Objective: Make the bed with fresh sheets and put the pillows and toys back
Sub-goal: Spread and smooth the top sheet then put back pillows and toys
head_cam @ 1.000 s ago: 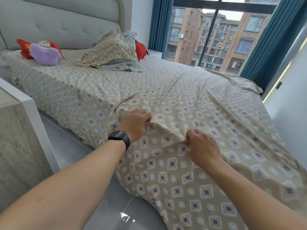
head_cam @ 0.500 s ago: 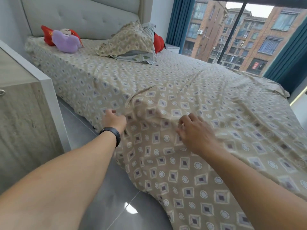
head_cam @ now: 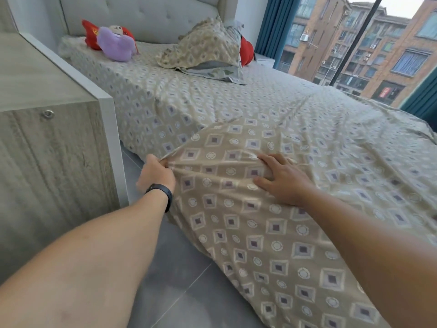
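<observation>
A beige cover [head_cam: 272, 221] with a diamond pattern lies over the near part of the bed and hangs toward the floor. My left hand [head_cam: 155, 174] grips its edge at the bed's side. My right hand [head_cam: 282, 178] rests flat on the cover with fingers spread. The matching fitted sheet [head_cam: 179, 98] covers the mattress. A patterned pillow [head_cam: 205, 47] leans near the headboard on a grey one. A purple and red plush toy [head_cam: 113, 42] lies at the head on the left. A red toy [head_cam: 246, 52] peeks out behind the pillow.
A wooden cabinet [head_cam: 47, 147] with a white edge stands close on the left, leaving a narrow strip of grey tiled floor [head_cam: 184, 275] beside the bed. The padded headboard [head_cam: 142, 15] is at the back. A large window with teal curtains [head_cam: 272, 24] is on the right.
My left hand has moved left and down along the cover's edge, pulling it toward the bed's side. My right hand has let go of the fabric and now lies flat on it.
</observation>
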Demonstrator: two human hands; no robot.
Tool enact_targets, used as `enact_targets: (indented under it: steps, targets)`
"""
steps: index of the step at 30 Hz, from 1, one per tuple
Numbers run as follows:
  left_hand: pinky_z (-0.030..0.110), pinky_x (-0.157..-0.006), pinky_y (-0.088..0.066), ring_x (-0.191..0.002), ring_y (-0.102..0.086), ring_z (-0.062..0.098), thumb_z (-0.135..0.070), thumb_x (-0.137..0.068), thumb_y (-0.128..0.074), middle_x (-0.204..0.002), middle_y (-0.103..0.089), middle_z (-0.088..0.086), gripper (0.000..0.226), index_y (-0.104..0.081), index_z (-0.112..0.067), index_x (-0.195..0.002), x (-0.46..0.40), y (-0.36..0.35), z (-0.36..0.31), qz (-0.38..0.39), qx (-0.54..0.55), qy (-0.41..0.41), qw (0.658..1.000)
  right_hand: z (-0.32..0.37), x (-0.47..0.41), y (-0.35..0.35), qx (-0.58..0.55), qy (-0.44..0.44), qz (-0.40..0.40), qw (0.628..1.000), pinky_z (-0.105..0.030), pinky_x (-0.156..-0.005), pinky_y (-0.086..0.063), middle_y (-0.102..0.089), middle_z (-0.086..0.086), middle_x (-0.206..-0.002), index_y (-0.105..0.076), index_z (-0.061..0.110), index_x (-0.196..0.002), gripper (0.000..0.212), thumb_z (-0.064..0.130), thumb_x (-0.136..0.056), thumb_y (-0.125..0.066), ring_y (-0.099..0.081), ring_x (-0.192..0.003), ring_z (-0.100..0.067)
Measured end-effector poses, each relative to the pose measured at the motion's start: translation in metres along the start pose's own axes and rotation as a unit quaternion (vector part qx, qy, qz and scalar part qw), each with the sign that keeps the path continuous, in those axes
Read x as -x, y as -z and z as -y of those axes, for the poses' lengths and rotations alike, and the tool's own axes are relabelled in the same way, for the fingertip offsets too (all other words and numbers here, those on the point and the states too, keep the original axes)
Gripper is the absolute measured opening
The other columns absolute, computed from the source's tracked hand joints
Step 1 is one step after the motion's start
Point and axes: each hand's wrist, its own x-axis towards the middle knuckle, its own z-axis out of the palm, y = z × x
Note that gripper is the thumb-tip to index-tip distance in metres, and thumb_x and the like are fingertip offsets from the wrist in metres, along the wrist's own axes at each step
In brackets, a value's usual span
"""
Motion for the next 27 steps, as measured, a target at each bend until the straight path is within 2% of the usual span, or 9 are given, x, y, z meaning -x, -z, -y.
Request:
enact_targets:
  steps: [4,7,10,14,17,19,21,24,27]
  targets:
    - [0.042,-0.077,-0.046,-0.089,-0.054,0.032,-0.031,-0.092,-0.047,-0.1,-0.056,0.004,0.017,-0.057,-0.017,-0.089,0.008,0.003,-0.014,0.039,0.076,-0.031,0.996,0.003,0.003,0.001,0.015,-0.007,0.008,1.0,-0.041,-0.113,-0.031,-0.024,0.012,-0.155,-0.016,0.04,-0.157,0.076,0.066,-0.093,-0.048,-0.028,-0.144,-0.021]
    - [0.037,-0.067,-0.038,-0.067,-0.044,0.026,-0.036,-0.081,-0.051,-0.07,-0.049,0.005,0.031,-0.048,-0.013,-0.061,0.01,0.004,-0.016,0.149,0.128,-0.063,0.979,0.012,0.0,0.002,0.038,-0.021,0.006,0.999,-0.042,-0.108,-0.037,-0.033,0.006,-0.148,-0.022,0.035,-0.155,0.073,0.063,-0.093,-0.049,-0.034,-0.14,-0.023]
    - [0.04,-0.068,-0.03,-0.06,-0.036,0.024,-0.032,-0.088,-0.053,-0.056,-0.039,0.009,0.04,-0.044,-0.01,-0.056,0.011,0.002,-0.017,0.236,0.229,-0.008,0.944,0.024,-0.01,0.004,0.041,-0.035,-0.065,0.996,-0.04,-0.091,-0.044,-0.051,0.005,-0.131,-0.048,0.027,-0.137,0.048,0.057,-0.099,-0.046,-0.05,-0.123,-0.022]
    - [0.033,-0.068,-0.041,-0.064,-0.051,0.024,-0.055,-0.092,-0.056,-0.065,-0.056,0.002,0.048,-0.056,-0.011,-0.073,0.016,-0.009,-0.025,0.228,0.217,-0.027,0.949,0.025,-0.015,0.004,0.027,-0.034,-0.143,0.989,-0.037,-0.079,-0.043,-0.061,0.007,-0.108,-0.058,0.025,-0.106,0.024,0.044,-0.104,-0.044,-0.055,-0.102,-0.018]
    - [0.033,-0.069,-0.045,-0.081,-0.062,0.021,-0.048,-0.097,-0.058,-0.089,-0.066,0.002,0.035,-0.062,-0.013,-0.096,0.017,-0.023,-0.036,0.185,0.168,-0.084,0.965,0.025,-0.015,0.002,0.021,-0.018,-0.163,0.986,-0.034,-0.071,-0.037,-0.056,0.008,-0.099,-0.054,0.023,-0.097,0.018,0.036,-0.106,-0.044,-0.052,-0.092,-0.017]
    - [0.031,-0.061,-0.044,-0.074,-0.059,0.021,-0.039,-0.101,-0.055,-0.089,-0.066,0.006,0.027,-0.061,-0.013,-0.096,0.011,-0.02,-0.033,0.109,0.113,-0.091,0.983,0.026,-0.014,-0.001,0.045,0.024,-0.174,0.983,-0.032,-0.069,-0.033,-0.05,0.007,-0.093,-0.047,0.022,-0.092,0.016,0.029,-0.106,-0.046,-0.052,-0.088,-0.018]
    - [0.035,-0.066,-0.047,-0.075,-0.058,0.027,-0.038,-0.1,-0.053,-0.087,-0.063,0.006,0.02,-0.057,-0.019,-0.092,0.0,-0.014,-0.024,0.053,0.049,-0.081,0.994,0.023,-0.016,-0.002,0.048,0.057,-0.169,0.983,-0.032,-0.069,-0.033,-0.049,0.006,-0.092,-0.044,0.022,-0.091,0.016,0.027,-0.106,-0.045,-0.054,-0.087,-0.018]
    - [0.046,-0.084,-0.052,-0.086,-0.059,0.033,-0.033,-0.094,-0.052,-0.087,-0.061,0.006,0.011,-0.054,-0.024,-0.088,-0.01,-0.014,-0.027,0.033,-0.02,-0.063,0.997,0.0,-0.027,0.009,-0.042,0.069,-0.116,0.99,-0.034,-0.078,-0.042,-0.053,0.009,-0.099,-0.052,0.023,-0.094,0.024,0.04,-0.106,-0.042,-0.05,-0.09,-0.012]
    - [0.05,-0.094,-0.047,-0.095,-0.056,0.035,-0.027,-0.087,-0.056,-0.097,-0.061,0.01,0.005,-0.057,-0.023,-0.091,-0.004,-0.018,-0.04,0.052,-0.054,-0.025,0.997,-0.044,-0.04,0.024,-0.068,0.054,-0.067,0.994,-0.037,-0.1,-0.042,-0.052,0.011,-0.122,-0.06,0.03,-0.116,0.034,0.053,-0.103,-0.039,-0.05,-0.116,-0.015]
